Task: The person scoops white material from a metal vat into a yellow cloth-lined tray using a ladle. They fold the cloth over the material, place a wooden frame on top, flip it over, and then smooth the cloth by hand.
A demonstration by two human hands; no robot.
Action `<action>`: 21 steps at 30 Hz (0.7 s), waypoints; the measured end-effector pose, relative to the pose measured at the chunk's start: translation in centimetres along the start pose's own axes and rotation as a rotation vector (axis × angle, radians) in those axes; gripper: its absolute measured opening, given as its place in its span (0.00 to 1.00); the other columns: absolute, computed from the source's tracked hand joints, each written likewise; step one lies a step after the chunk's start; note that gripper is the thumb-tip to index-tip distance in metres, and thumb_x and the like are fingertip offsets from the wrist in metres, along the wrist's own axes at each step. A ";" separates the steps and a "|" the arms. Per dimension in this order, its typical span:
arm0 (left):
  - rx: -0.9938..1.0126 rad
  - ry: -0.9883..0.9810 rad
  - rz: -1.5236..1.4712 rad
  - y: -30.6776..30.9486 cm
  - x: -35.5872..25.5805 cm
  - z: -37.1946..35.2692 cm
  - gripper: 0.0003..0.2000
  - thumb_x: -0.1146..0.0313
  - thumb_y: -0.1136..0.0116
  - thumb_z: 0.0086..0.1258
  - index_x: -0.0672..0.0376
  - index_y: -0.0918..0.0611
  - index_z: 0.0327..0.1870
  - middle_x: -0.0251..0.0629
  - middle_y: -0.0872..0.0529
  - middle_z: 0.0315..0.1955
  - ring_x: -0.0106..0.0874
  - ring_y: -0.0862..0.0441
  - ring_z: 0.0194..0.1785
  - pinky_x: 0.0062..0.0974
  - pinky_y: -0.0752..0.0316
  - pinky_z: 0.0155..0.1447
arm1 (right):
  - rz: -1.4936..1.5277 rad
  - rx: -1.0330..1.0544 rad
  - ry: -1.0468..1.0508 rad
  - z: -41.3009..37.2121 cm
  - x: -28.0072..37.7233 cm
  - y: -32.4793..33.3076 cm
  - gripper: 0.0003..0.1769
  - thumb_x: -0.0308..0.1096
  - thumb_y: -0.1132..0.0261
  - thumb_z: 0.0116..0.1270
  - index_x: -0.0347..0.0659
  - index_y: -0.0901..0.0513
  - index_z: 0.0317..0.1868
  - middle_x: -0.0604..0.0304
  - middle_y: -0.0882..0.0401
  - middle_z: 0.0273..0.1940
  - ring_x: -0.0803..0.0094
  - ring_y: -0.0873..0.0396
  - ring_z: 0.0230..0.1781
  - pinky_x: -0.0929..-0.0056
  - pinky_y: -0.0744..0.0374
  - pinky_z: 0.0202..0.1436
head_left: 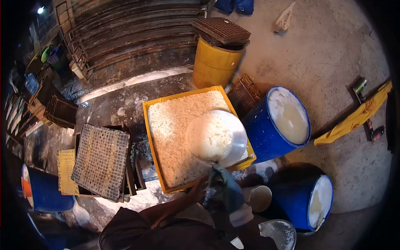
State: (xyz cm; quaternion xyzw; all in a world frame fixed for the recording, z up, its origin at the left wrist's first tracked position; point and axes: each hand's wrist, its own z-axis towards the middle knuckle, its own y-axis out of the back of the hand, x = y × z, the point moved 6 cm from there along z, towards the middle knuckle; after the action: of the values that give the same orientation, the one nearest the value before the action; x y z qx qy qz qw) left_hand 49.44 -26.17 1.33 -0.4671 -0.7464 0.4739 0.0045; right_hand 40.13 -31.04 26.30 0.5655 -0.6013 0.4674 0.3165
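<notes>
A large yellow-edged square tray (148,137) is full of pale, crumbly material. Over its right part is a round metal bowl (238,139) with whitish material in it. My right hand (223,183), in a dark bluish-green glove, grips the bowl's near edge. My left hand (199,189) is bare and lies at the tray's near edge, just left of the gloved hand; its fingers are dark and hard to make out.
Blue barrels with white contents stand right (258,129) and lower right (291,202). A yellow barrel (214,66) bears brown grids. Stacked mesh trays (102,160) are at left. A small bucket (260,198) and metal basin (283,233) sit near my body.
</notes>
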 end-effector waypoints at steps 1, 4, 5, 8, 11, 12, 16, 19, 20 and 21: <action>0.026 -0.057 0.041 -0.5 -0.5 -0.6 0.34 0.34 0.56 0.77 0.36 0.39 0.80 0.30 0.36 0.76 0.36 0.38 0.77 0.50 0.44 0.73 | -0.318 -0.042 0.154 0.8 0.1 1.1 0.11 0.37 0.43 0.76 0.39 0.19 0.48 0.61 0.19 0.37 0.66 0.18 0.40 0.63 0.20 0.42; 0.010 -0.002 -0.041 2.1 1.7 1.6 0.35 0.34 0.53 0.76 0.38 0.38 0.79 0.32 0.30 0.72 0.34 0.29 0.69 0.44 0.32 0.64 | -0.965 -0.233 0.470 4.0 0.9 5.9 0.11 0.36 0.43 0.75 0.38 0.19 0.48 0.59 0.18 0.38 0.64 0.17 0.42 0.62 0.19 0.42; 0.125 -0.095 0.086 2.2 1.6 1.6 0.34 0.34 0.51 0.76 0.36 0.37 0.79 0.33 0.28 0.70 0.33 0.27 0.65 0.40 0.30 0.61 | -0.556 -0.526 0.318 6.4 0.3 10.5 0.11 0.36 0.38 0.73 0.37 0.18 0.47 0.60 0.17 0.39 0.67 0.20 0.38 0.63 0.20 0.40; -0.081 0.151 -0.164 2.3 1.4 1.9 0.32 0.37 0.48 0.76 0.32 0.35 0.78 0.35 0.27 0.70 0.34 0.26 0.65 0.42 0.28 0.61 | 0.125 -0.859 0.377 6.5 -2.1 22.4 0.11 0.29 0.28 0.63 0.39 0.17 0.46 0.66 0.18 0.35 0.77 0.25 0.29 0.74 0.24 0.32; -0.053 0.143 -0.081 -1.4 -0.8 -1.5 0.37 0.34 0.53 0.77 0.42 0.41 0.80 0.37 0.31 0.74 0.38 0.28 0.70 0.52 0.33 0.70 | 0.310 -0.994 0.472 -5.6 2.1 25.1 0.08 0.26 0.33 0.70 0.43 0.18 0.48 0.67 0.19 0.33 0.81 0.25 0.24 0.80 0.25 0.26; 0.027 0.092 0.001 -2.5 -1.1 -1.8 0.40 0.32 0.55 0.76 0.47 0.42 0.81 0.37 0.33 0.76 0.39 0.29 0.72 0.53 0.36 0.73 | 0.338 -1.033 0.467 -9.7 1.3 26.9 0.09 0.27 0.33 0.71 0.43 0.19 0.50 0.67 0.19 0.33 0.80 0.24 0.24 0.79 0.23 0.26; 0.100 0.337 0.609 -6.4 3.8 -0.2 0.42 0.29 0.66 0.77 0.52 0.41 0.81 0.43 0.34 0.77 0.45 0.27 0.71 0.46 0.35 0.74 | 0.506 -1.251 0.371 -26.1 -10.2 34.5 0.18 0.28 0.34 0.71 0.44 0.25 0.60 0.64 0.22 0.34 0.74 0.21 0.26 0.74 0.20 0.28; 0.334 0.520 0.619 -10.4 10.5 2.1 0.37 0.36 0.55 0.78 0.55 0.36 0.78 0.44 0.24 0.69 0.37 0.21 0.64 0.41 0.31 0.68 | 0.652 -1.540 0.150 -38.3 -23.7 37.5 0.13 0.33 0.32 0.69 0.42 0.24 0.51 0.62 0.23 0.30 0.72 0.23 0.21 0.68 0.21 0.24; 0.358 0.579 0.671 -12.8 13.7 2.8 0.37 0.36 0.55 0.78 0.55 0.36 0.78 0.44 0.24 0.69 0.37 0.21 0.64 0.41 0.31 0.68 | 0.732 -1.600 0.052 -41.5 -29.6 38.1 0.12 0.35 0.32 0.70 0.42 0.23 0.49 0.62 0.23 0.29 0.71 0.23 0.21 0.67 0.21 0.23; 0.318 0.551 0.895 -16.3 16.5 3.9 0.35 0.39 0.52 0.79 0.54 0.35 0.77 0.42 0.23 0.67 0.34 0.19 0.61 0.37 0.29 0.65 | 0.836 -1.662 -0.012 -43.8 -34.3 38.3 0.12 0.36 0.32 0.69 0.43 0.23 0.48 0.62 0.24 0.28 0.72 0.24 0.20 0.67 0.22 0.21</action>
State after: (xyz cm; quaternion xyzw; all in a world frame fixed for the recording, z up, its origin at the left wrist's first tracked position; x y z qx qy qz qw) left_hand 27.14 -19.14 3.57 -0.8393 -0.3655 0.3966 0.0682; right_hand 1.77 19.51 3.21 -0.1031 -0.8995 -0.0401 0.4228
